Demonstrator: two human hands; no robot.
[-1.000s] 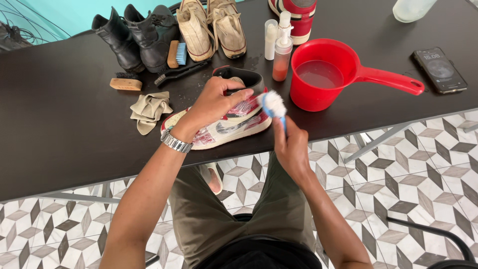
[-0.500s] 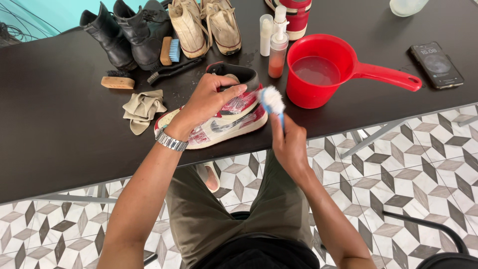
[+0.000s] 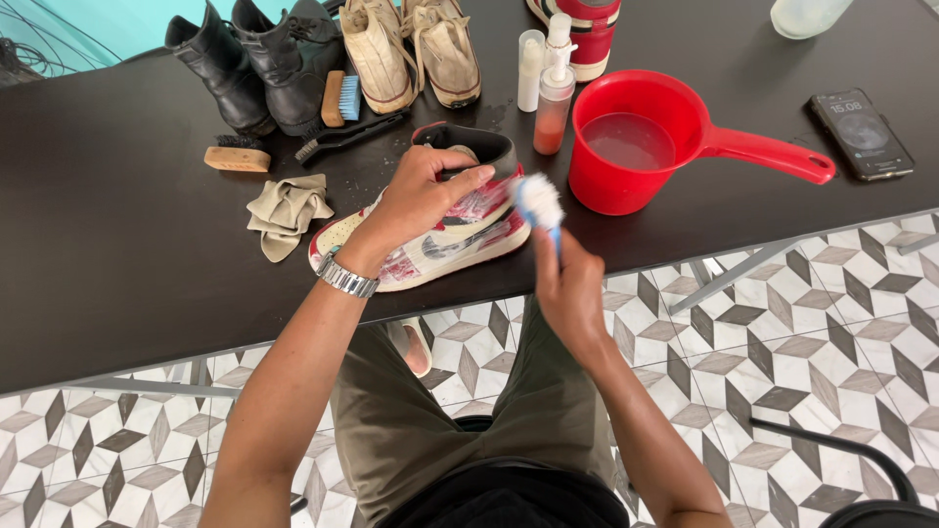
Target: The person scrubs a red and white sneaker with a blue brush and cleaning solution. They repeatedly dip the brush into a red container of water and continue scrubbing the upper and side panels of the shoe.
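Left hand is clamped over the high-top sneaker, laid on its side at the near edge of the dark table; leather is soap-smeared, red and white. Right hand is fisted around a blue-handled brush, foamy bristles just beside the heel.

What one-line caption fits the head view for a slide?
Left hand steadies a red-and-white sneaker on a dark table while the right hand holds a foamy blue brush beside it.

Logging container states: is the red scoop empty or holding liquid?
Holding liquid. The red scoop stands upright on the black table, and a pale, cloudy liquid surface shows inside, well below its rim.
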